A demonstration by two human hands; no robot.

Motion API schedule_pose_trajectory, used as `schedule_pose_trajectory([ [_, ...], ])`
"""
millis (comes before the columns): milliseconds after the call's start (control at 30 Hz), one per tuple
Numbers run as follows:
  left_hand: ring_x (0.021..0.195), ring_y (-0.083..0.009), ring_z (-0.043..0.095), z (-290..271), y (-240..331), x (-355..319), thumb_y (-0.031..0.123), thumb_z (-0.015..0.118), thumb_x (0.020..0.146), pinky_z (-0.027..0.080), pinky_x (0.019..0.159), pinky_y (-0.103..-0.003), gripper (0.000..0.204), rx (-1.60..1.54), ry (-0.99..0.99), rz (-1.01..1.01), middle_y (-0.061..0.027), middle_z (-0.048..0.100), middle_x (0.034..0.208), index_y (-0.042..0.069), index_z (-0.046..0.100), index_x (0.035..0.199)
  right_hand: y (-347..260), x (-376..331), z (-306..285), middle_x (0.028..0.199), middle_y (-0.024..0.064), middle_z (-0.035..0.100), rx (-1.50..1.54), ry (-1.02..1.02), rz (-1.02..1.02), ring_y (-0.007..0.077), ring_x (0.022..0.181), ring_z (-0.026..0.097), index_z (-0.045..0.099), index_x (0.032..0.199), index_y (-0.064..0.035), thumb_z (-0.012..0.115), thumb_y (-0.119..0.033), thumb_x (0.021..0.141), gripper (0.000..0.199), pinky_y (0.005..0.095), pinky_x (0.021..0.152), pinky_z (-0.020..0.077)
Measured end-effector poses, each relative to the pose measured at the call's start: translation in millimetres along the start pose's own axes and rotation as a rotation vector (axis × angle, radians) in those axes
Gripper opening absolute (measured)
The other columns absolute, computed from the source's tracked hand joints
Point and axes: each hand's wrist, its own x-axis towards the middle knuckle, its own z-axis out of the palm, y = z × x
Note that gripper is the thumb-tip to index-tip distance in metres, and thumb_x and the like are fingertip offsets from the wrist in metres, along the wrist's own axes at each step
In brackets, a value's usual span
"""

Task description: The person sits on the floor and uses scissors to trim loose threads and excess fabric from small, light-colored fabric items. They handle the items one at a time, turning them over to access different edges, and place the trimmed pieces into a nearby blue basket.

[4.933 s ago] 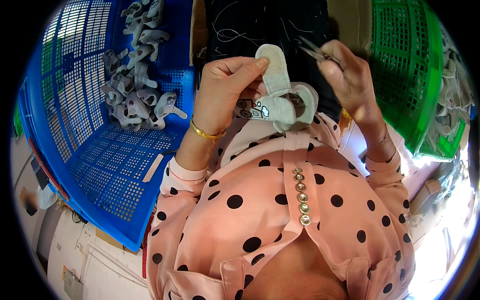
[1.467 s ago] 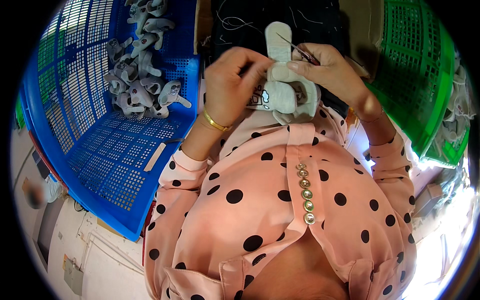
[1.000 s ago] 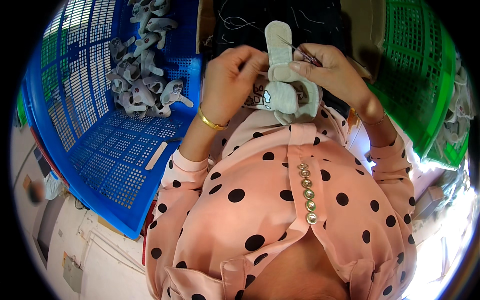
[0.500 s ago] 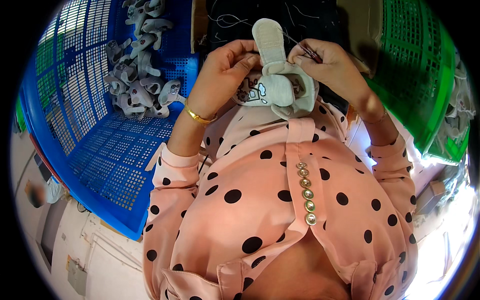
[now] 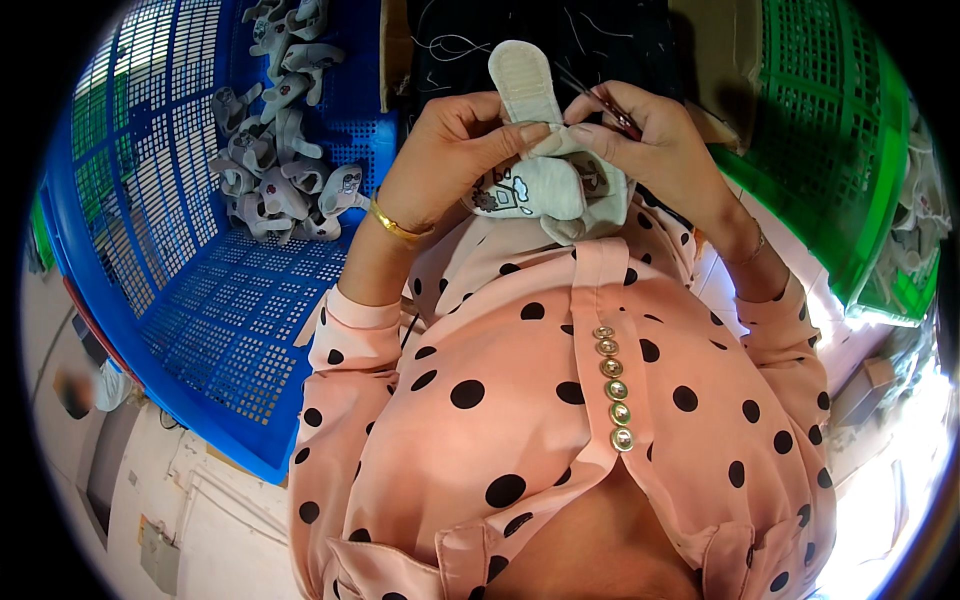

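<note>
A small pale grey fabric baby shoe (image 5: 552, 188) with a printed design on its toe is held up in front of my lap. Its strap (image 5: 524, 80) stands upright, away from me. My left hand (image 5: 450, 150) is closed, with thumb and fingers pinching the fabric at the base of the strap. Closed too, my right hand (image 5: 655, 140) pinches the same edge from the other side. Small dark red thread snips (image 5: 617, 112) rest in the right hand's fingers, with the thin tip toward the strap. The fingertips partly hide the pinched edge.
To my left stands a blue plastic basket (image 5: 235, 365) with a pile of similar grey shoes (image 5: 275, 180). A green basket (image 5: 830, 130) is at the right, with more grey pieces (image 5: 925, 190) beyond it. Loose white threads (image 5: 455, 42) lie on the dark cloth ahead.
My left hand has moved right along the shoe, so the two thumbs now nearly meet. The strap has shifted slightly left. My right hand's fingers have lifted with the snips.
</note>
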Motion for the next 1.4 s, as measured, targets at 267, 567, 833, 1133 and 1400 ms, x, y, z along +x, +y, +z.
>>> schedule_pose_trajectory([
  [267,0.069,-0.0023,0.057,-1.8,-12.6,-0.1,0.013,0.068,0.090,0.044,0.060,-0.017,0.018,-0.105,0.016,0.019,-0.0002,0.068,0.085,0.002,0.070,0.105,-8.4,5.2,1.3,0.076,0.0150,0.063,-0.588,-0.008,-0.376,0.0266,0.070,0.066,0.059,0.095,-0.0002,0.066,-0.012,0.084,0.018,0.0298,0.060,0.0489],
  [567,0.071,-0.0038,0.060,-4.6,-14.8,-4.0,0.016,0.067,0.091,0.044,0.061,-0.017,0.018,-0.261,-0.003,0.008,-0.0012,0.069,0.087,0.002,0.068,0.102,0.4,6.3,-17.0,0.073,0.0094,0.060,-0.309,0.245,-0.046,0.0122,0.063,0.052,0.059,0.102,0.0011,0.065,-0.019,0.090,0.024,0.0269,0.062,0.0465],
  [833,0.082,-0.0115,0.066,5.9,-4.3,-0.2,0.014,0.065,0.092,0.054,0.074,-0.023,0.020,-0.180,0.251,0.184,-0.0071,0.070,0.094,-0.001,0.066,0.105,-24.5,-24.0,-27.6,0.071,0.0103,0.062,-0.580,0.236,-0.157,0.0173,0.062,0.059,0.058,0.108,-0.0021,0.073,-0.030,0.083,0.041,0.0278,0.063,0.0479],
  [1133,0.067,-0.0110,0.060,28.9,-19.2,-9.7,0.019,0.073,0.085,0.047,0.057,-0.024,0.019,0.516,0.486,0.336,-0.0049,0.066,0.079,0.002,0.064,0.090,1.3,-37.4,-25.7,0.086,0.0146,0.069,-0.710,0.323,0.070,0.0313,0.081,0.068,0.058,0.112,-0.0018,0.065,-0.023,0.083,0.037,0.0356,0.073,0.0532],
  [1400,0.099,-0.0261,0.057,44.0,-13.2,1.6,0.021,0.074,0.070,0.047,0.090,-0.035,0.037,1.199,0.099,0.953,-0.0055,0.063,0.101,0.007,0.063,0.103,-3.1,-31.8,-26.0,0.083,0.0176,0.067,-0.788,0.277,0.010,0.0340,0.077,0.066,0.059,0.106,-0.0010,0.062,-0.025,0.082,0.033,0.0390,0.067,0.0512],
])
